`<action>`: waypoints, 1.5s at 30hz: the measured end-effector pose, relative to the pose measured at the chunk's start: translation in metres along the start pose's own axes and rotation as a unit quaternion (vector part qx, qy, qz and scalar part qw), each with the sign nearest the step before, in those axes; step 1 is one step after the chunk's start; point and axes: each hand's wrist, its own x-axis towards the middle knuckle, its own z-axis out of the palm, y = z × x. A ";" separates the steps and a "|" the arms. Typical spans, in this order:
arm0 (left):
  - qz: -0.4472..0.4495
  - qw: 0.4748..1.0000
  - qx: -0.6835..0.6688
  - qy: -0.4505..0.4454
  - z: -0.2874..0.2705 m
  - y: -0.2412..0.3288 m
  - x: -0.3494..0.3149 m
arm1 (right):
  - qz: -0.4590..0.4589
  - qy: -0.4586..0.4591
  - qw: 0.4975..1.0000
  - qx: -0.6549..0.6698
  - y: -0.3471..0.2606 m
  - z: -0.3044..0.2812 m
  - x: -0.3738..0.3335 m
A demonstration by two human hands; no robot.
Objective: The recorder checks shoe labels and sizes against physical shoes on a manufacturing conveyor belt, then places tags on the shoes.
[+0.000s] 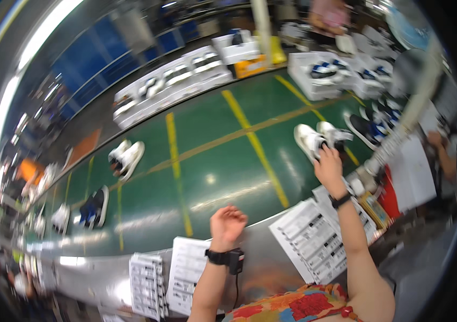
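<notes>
right hand (329, 165) reaches out over the green belt (212, 180), fingers at the mouth of a pair of white shoes (304, 138) with dark insides. looks like contact; cannot tell if the fingers are clamped on a shoe or only resting there, fingertips blur into the dark part. shoes sit upright, side by side, on the belt's right part, near a cluster of dark shoes (362, 129). left hand (228, 224) has nothing in it, fingers loosely curled, above the belt's near edge, well apart from any shoe.

risks, as judged: a one-handed hold at the shoe mouth could slip or catch just one shoe, splitting or tipping the pair. a push too far right could knock them into the dark shoes and mix pairs. right forearm passes over printed sheets (306, 236) on the metal ledge (260, 247); a low sleeve-less drag might shift them. cord (236, 287) hanging from the left wristband (235, 261) could snag on the ledge or papers.
</notes>
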 end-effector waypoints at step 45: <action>0.057 0.323 0.894 0.305 0.031 0.407 0.043 | -0.350 -0.450 0.812 0.129 -0.200 -0.068 -0.145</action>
